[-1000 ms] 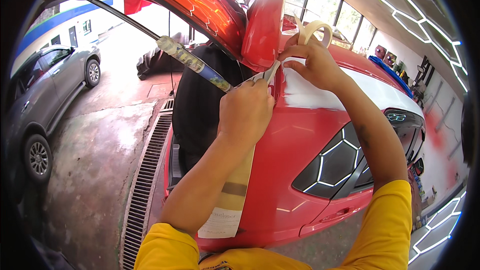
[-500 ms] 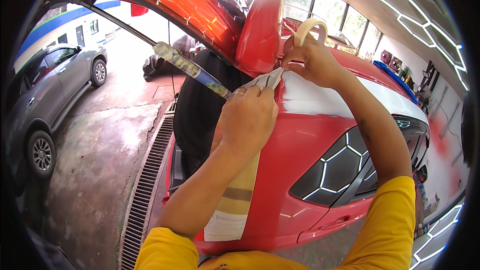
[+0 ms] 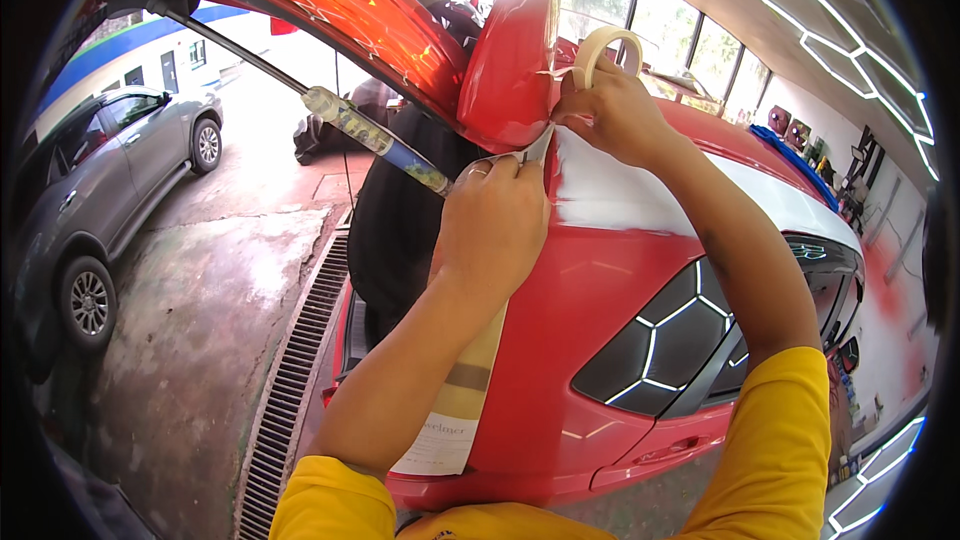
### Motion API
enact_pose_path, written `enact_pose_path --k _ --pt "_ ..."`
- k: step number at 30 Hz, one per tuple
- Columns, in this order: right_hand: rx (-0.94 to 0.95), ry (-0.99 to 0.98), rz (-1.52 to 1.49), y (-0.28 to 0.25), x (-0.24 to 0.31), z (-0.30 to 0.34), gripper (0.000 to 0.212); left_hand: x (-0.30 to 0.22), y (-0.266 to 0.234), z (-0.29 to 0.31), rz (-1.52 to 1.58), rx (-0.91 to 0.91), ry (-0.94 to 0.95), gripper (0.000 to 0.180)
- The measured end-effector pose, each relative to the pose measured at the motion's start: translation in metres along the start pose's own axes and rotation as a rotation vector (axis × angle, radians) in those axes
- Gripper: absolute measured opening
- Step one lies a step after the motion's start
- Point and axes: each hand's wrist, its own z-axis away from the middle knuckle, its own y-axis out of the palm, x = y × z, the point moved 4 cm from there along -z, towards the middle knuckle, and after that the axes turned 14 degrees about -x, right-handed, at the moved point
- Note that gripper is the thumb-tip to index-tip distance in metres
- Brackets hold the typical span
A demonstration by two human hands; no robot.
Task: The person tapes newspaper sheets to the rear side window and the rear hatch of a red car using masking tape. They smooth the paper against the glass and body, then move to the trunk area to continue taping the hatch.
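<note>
Both of my hands are at the rear upper corner of a red car (image 3: 560,320), below its raised tailgate (image 3: 330,0). My left hand (image 3: 492,225) is closed on the top of a masking paper strip (image 3: 445,435), pressing it along the edge of the opening. Below that hand the strip hangs down the rear side panel. My right hand (image 3: 615,115) is beside the strip's upper tip, its fingers bent. A roll of masking tape (image 3: 584,60) is looped over its fingers. Thumb and index are close to the paper's tip; whether they touch it I cannot tell.
A white patch (image 3: 610,190) covers part of the roof edge beside my hands. The tailgate's strut (image 3: 370,130), wrapped in printed paper, slants down to my left hand. A floor drain grate (image 3: 290,390) runs along the left. Beyond it stands a grey car (image 3: 130,160).
The view has shifted slightly. My right hand with the tape roll has moved a little left along the paper's tip. My left hand still presses the paper, slightly farther left in view.
</note>
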Motion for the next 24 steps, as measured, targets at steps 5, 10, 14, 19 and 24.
enact_pose_path --k 5,10,14,19,24 --pt "0.086 0.219 0.002 0.014 -0.017 0.002 0.014 0.008 0.009 -0.012 0.033 0.093 -0.128 0.013" --pt "0.047 0.262 0.036 0.028 -0.023 0.003 0.009 0.011 0.024 -0.01 0.031 0.086 -0.139 0.02" --pt "0.113 0.324 -0.053 0.033 -0.033 0.001 0.009 0.012 0.029 -0.005 0.056 0.056 -0.107 0.019" --pt "0.202 0.407 -0.289 0.042 -0.043 -0.002 0.009 0.012 0.029 -0.001 0.095 0.044 -0.096 0.019" --pt "0.267 0.373 -0.347 0.043 -0.047 -0.006 0.007 0.01 0.029 0.0 0.11 0.037 -0.11 0.017"
